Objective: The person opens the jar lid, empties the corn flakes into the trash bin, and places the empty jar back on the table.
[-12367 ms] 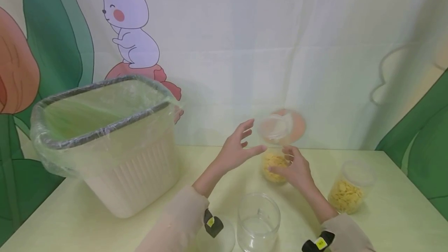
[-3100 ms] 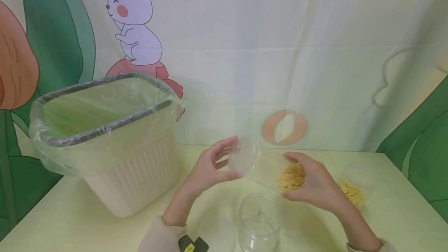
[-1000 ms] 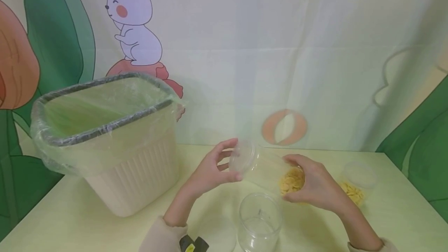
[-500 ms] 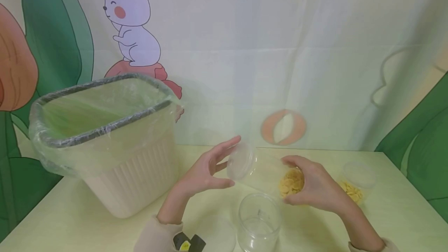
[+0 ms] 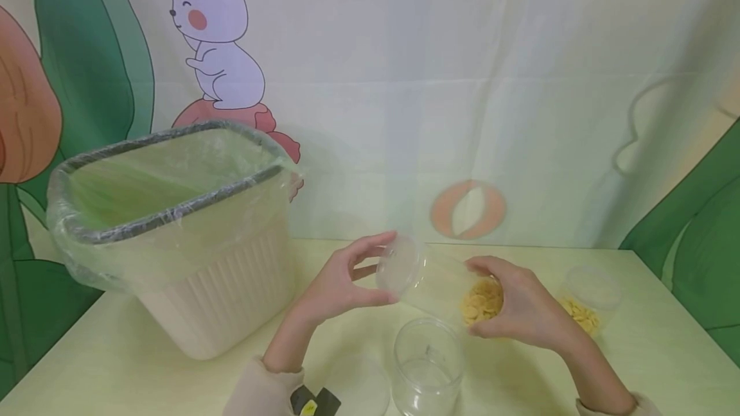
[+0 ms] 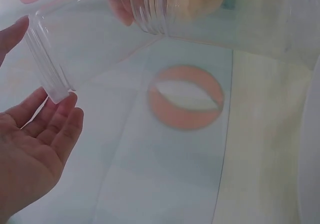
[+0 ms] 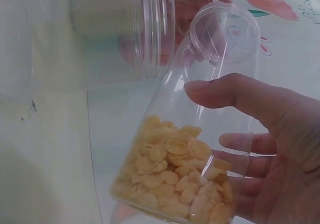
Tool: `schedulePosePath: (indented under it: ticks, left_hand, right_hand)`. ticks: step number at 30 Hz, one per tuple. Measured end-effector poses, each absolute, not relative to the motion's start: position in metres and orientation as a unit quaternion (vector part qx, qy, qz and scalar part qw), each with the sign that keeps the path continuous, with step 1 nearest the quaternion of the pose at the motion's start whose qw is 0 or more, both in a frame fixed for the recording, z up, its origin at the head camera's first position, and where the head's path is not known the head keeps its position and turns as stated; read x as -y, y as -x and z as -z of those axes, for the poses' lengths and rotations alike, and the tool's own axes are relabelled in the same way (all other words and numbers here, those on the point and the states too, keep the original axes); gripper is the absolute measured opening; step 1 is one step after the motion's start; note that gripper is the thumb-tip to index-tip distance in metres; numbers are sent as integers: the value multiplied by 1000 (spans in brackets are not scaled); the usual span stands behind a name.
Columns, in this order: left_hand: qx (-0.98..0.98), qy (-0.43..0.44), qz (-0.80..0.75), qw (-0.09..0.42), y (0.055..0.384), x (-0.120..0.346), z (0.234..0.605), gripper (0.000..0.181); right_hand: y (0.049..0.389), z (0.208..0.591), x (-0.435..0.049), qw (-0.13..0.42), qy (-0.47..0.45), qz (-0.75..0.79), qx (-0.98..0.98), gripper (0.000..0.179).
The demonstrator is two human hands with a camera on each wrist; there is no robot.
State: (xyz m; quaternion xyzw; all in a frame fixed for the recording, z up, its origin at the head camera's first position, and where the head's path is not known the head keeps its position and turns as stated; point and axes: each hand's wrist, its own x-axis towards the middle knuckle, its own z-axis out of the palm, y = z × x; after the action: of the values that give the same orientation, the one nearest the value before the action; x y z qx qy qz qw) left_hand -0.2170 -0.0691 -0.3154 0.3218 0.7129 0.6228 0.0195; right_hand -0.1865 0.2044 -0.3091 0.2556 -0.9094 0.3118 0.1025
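Yellow flakes (image 5: 482,301) sit in the low end of a clear jar (image 5: 439,282), tilted above the counter (image 5: 665,364) near a second jar (image 5: 429,381). The left hand (image 5: 338,286) grips the tilted jar's upper end, fingers spread wide; the right hand (image 5: 525,305) curls fingers around its base.

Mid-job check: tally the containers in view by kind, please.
Transparent cylindrical jars holding yellow flakes: 2
Empty transparent cylindrical jar: 1
Pale ribbed plastic bin with a greenish plastic liner: 1
Total: 4

Lined bin (image 5: 231,294) before a rabbit-print backdrop (image 5: 358,114)
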Motion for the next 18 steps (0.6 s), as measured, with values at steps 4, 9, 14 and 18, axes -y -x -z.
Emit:
schedulePosePath:
  ticks: [4, 9, 14, 18]
  left_hand:
    - [-739, -280, -613, 0, 217, 66, 317, 64]
    - [-770, -215, -600, -11, 215, 60, 319, 53]
    - [-772, -230, -593, 3, 214, 61, 318, 59]
    - [-739, -287, -609, 33, 214, 67, 316, 72]
  right_hand:
    - [187, 310, -204, 106, -254, -311, 909, 73]
    - [187, 311, -204, 102, -248, -315, 910, 73]
    - [188, 311, -205, 97, -247, -321, 909, 73]
    - [188, 311, -206, 98, -248, -322, 909, 73]
